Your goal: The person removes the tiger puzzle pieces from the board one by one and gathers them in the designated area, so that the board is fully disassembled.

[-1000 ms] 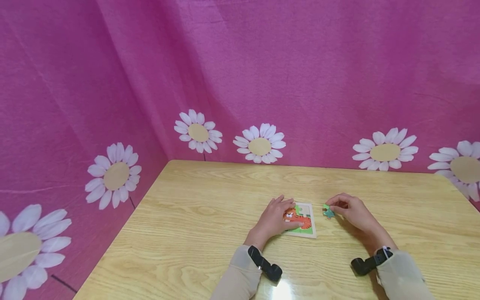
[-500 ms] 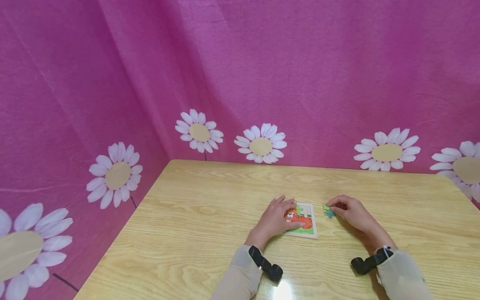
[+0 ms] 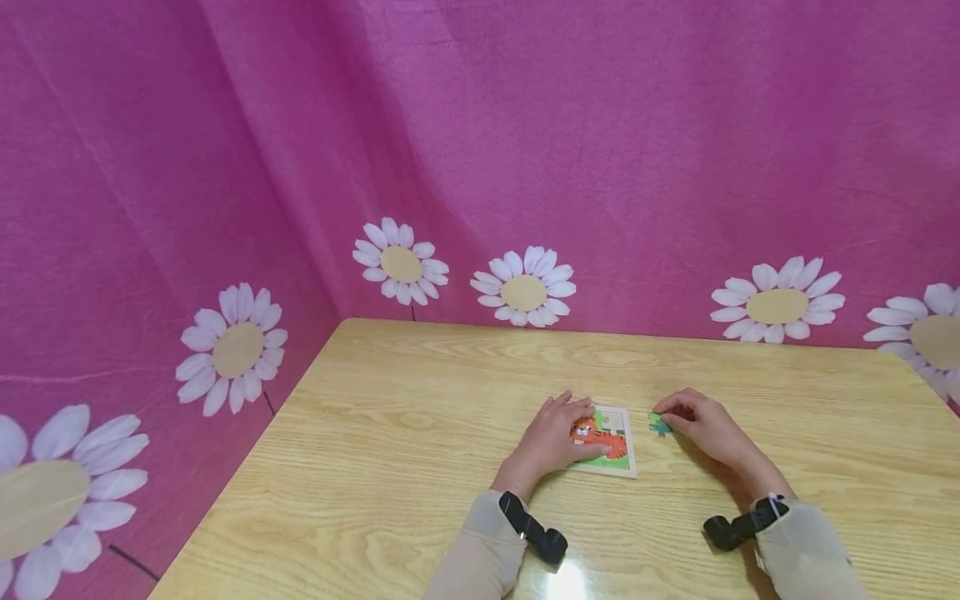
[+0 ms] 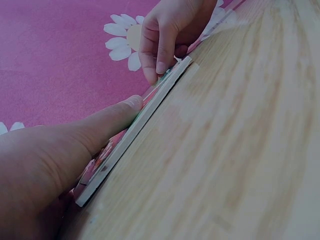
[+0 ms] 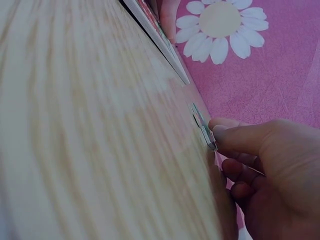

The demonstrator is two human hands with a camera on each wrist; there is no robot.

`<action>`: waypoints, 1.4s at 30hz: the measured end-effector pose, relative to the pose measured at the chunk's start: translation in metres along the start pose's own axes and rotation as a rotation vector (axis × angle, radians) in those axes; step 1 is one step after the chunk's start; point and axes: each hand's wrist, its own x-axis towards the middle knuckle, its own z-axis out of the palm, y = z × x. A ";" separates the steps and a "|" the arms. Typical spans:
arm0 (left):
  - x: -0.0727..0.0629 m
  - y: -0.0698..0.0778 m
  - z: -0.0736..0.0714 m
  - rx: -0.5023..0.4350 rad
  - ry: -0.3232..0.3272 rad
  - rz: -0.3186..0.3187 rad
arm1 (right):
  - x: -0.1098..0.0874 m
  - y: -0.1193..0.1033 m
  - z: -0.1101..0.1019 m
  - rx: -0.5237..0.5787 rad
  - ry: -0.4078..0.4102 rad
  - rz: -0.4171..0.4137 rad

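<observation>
A square jigsaw puzzle (image 3: 618,450) with an orange tiger picture lies flat on the table in a pale wooden frame. My left hand (image 3: 551,437) rests over its left side, the thumb (image 4: 117,117) laid straight across the picture; its palm and fingers hide that part. A pale gap (image 3: 611,422) shows near the tray's upper right. Just right of the frame, my right hand (image 3: 701,425) pinches a green and teal puzzle piece (image 3: 660,427) between thumb and forefinger. In the right wrist view the piece (image 5: 204,129) is tilted, seen nearly edge-on, close over the wood.
The light wooden table (image 3: 390,433) reaches back to a pink curtain (image 3: 600,150) printed with white daisies. A second stretch of curtain (image 3: 135,208) runs along the left side. Black camera straps (image 3: 528,529) sit around both wrists.
The puzzle piece has turned slightly in the right fingers, its orange lower part showing less now. The left hand stays on the puzzle. The whole head view has shifted a little.
</observation>
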 end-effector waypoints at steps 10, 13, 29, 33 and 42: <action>0.000 0.000 0.000 -0.015 -0.016 -0.013 | -0.002 -0.003 0.002 -0.006 0.025 0.008; 0.000 0.000 -0.001 -0.025 -0.023 -0.022 | -0.002 -0.005 0.004 0.012 0.041 -0.021; 0.000 -0.001 -0.001 -0.023 -0.017 0.001 | 0.000 -0.027 0.021 0.095 -0.073 -0.102; 0.000 -0.002 -0.001 -0.030 -0.011 0.016 | 0.001 -0.031 0.026 0.093 -0.105 -0.135; -0.002 0.000 -0.003 -0.021 0.000 0.039 | 0.002 -0.045 0.025 0.078 -0.227 -0.157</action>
